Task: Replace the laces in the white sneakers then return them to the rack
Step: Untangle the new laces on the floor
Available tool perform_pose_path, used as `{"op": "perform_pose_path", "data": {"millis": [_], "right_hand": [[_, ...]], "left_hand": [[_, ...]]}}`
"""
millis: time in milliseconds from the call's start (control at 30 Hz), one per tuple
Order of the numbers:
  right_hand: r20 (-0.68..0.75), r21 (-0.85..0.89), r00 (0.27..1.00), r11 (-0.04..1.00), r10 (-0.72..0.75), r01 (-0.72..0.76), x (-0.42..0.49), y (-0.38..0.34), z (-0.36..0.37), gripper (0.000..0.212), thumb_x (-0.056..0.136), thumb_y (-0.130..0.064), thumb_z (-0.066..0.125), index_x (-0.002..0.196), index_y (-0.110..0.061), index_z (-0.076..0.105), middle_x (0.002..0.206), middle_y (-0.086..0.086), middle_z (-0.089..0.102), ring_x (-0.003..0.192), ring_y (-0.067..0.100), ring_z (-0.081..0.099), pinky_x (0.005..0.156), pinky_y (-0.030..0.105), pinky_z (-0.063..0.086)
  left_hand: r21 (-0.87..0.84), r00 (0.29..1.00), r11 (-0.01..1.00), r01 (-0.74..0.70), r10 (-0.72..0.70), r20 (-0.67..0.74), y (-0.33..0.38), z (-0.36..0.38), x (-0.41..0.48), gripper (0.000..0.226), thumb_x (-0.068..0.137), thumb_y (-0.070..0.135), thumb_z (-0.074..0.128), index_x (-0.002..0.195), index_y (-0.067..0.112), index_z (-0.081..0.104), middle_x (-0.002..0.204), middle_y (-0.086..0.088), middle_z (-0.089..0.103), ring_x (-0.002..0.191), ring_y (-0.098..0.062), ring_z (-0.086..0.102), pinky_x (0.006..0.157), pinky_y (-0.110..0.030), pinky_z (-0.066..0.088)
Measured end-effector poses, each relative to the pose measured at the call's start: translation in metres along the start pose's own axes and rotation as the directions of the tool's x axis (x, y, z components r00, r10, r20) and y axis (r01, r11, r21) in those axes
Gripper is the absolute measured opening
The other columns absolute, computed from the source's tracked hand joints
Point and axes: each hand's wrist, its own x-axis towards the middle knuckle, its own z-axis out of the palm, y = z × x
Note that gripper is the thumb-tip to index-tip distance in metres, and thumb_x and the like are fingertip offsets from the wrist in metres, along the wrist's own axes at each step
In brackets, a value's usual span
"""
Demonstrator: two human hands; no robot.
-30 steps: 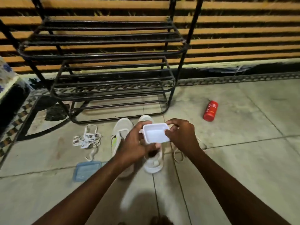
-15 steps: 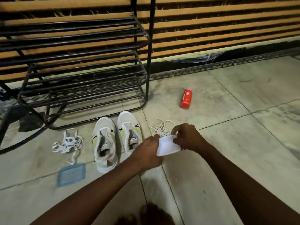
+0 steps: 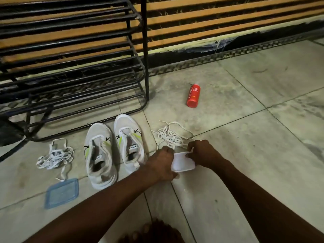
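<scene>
Your left hand (image 3: 163, 163) grips the white tub (image 3: 183, 163), your right hand (image 3: 205, 153) pinches its far rim — right at the loose laces (image 3: 171, 135) on the floor (image 3: 245, 146) beside the unlaced white sneakers (image 3: 122, 127), before the rack (image 3: 145, 67). Set down carelessly, it could tangle them.

A red bottle (image 3: 193, 96) lay on its side on the tiled floor (image 3: 263, 163) near the slatted wall (image 3: 228, 23), a blue lid (image 3: 61, 193) lay flat at left, and a white container (image 3: 183, 163) was near the middle.
</scene>
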Motion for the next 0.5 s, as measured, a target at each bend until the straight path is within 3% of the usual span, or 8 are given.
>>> {"op": "perform_pose_path", "data": {"millis": [67, 133, 200, 267, 333, 400, 500], "right_hand": [[-0.001, 0.029, 1.0, 1.0, 0.006, -0.006, 0.005, 0.005, -0.003, 0.016, 0.083, -0.036, 0.073, 0.094, -0.024, 0.07, 0.09, 0.002, 0.072, 0.083, 0.019, 0.068, 0.078, 0.035, 0.058], [-0.05, 0.063, 0.998, 0.998, 0.025, -0.022, 0.008, 0.007, -0.006, 0.013, 0.085, -0.035, 0.07, 0.092, -0.024, 0.07, 0.084, 0.002, 0.072, 0.076, 0.019, 0.069, 0.074, 0.036, 0.06], [-0.149, 0.046, 0.989, 0.999, -0.005, 0.012, 0.013, 0.008, -0.007, 0.018, 0.085, -0.035, 0.071, 0.097, -0.022, 0.071, 0.088, 0.005, 0.069, 0.08, 0.024, 0.069, 0.074, 0.036, 0.057], [-0.212, 0.03, 0.974, 0.996, -0.081, 0.09, 0.019, 0.005, -0.005, 0.036, 0.084, -0.033, 0.075, 0.117, -0.019, 0.068, 0.107, 0.009, 0.059, 0.091, 0.028, 0.065, 0.083, 0.037, 0.054], [-0.214, 0.065, 0.969, 0.988, -0.121, 0.137, 0.028, 0.001, -0.005, 0.057, 0.08, -0.035, 0.08, 0.132, -0.022, 0.062, 0.119, 0.009, 0.049, 0.096, 0.025, 0.062, 0.092, 0.033, 0.051], [-0.136, 0.089, 0.982, 0.985, -0.132, 0.145, 0.039, -0.005, -0.004, 0.066, 0.075, -0.041, 0.084, 0.135, -0.024, 0.062, 0.118, 0.009, 0.05, 0.101, 0.024, 0.057, 0.093, 0.028, 0.046], [-0.035, -0.02, 0.975, 0.976, -0.219, 0.218, 0.054, -0.015, 0.003, 0.046, 0.076, -0.041, 0.081, 0.117, -0.023, 0.07, 0.103, 0.005, 0.066, 0.105, 0.026, 0.053, 0.088, 0.026, 0.042]], "left_hand": [[-0.032, 1.0, 0.999, 0.006, -0.007, -0.024, -0.006, -0.01, 0.005, 0.095, 0.06, 0.063, 0.089, 0.134, 0.019, 0.05, 0.136, -0.006, 0.05, 0.128, -0.026, 0.049, 0.101, -0.035, 0.046], [-0.054, 0.996, 0.999, 0.01, -0.015, -0.088, -0.013, -0.024, 0.011, 0.084, 0.067, 0.06, 0.086, 0.132, 0.017, 0.054, 0.137, -0.007, 0.05, 0.131, -0.026, 0.047, 0.105, -0.033, 0.042], [-0.059, 0.984, 0.998, 0.024, -0.034, -0.176, -0.019, -0.039, 0.019, 0.063, 0.08, 0.047, 0.079, 0.13, 0.016, 0.055, 0.135, -0.008, 0.049, 0.129, -0.029, 0.047, 0.101, -0.034, 0.043], [0.028, 0.972, 1.0, 0.013, -0.006, -0.234, -0.022, -0.05, 0.03, 0.051, 0.086, 0.026, 0.071, 0.132, 0.015, 0.052, 0.132, -0.01, 0.044, 0.122, -0.034, 0.049, 0.091, -0.042, 0.051], [0.161, 0.985, 0.987, -0.008, 0.035, -0.168, -0.025, -0.055, 0.043, 0.063, 0.086, 0.016, 0.069, 0.143, 0.021, 0.043, 0.141, -0.009, 0.035, 0.121, -0.036, 0.046, 0.084, -0.049, 0.056], [0.22, 0.998, 0.975, -0.035, 0.047, -0.051, -0.028, -0.058, 0.058, 0.081, 0.085, 0.016, 0.073, 0.153, 0.033, 0.031, 0.152, -0.007, 0.026, 0.123, -0.037, 0.043, 0.088, -0.047, 0.056], [0.185, 0.998, 0.981, -0.049, 0.041, 0.05, -0.027, -0.056, 0.075, 0.082, 0.083, 0.012, 0.076, 0.151, 0.034, 0.036, 0.147, -0.008, 0.034, 0.122, -0.037, 0.046, 0.1, -0.047, 0.051]]}}
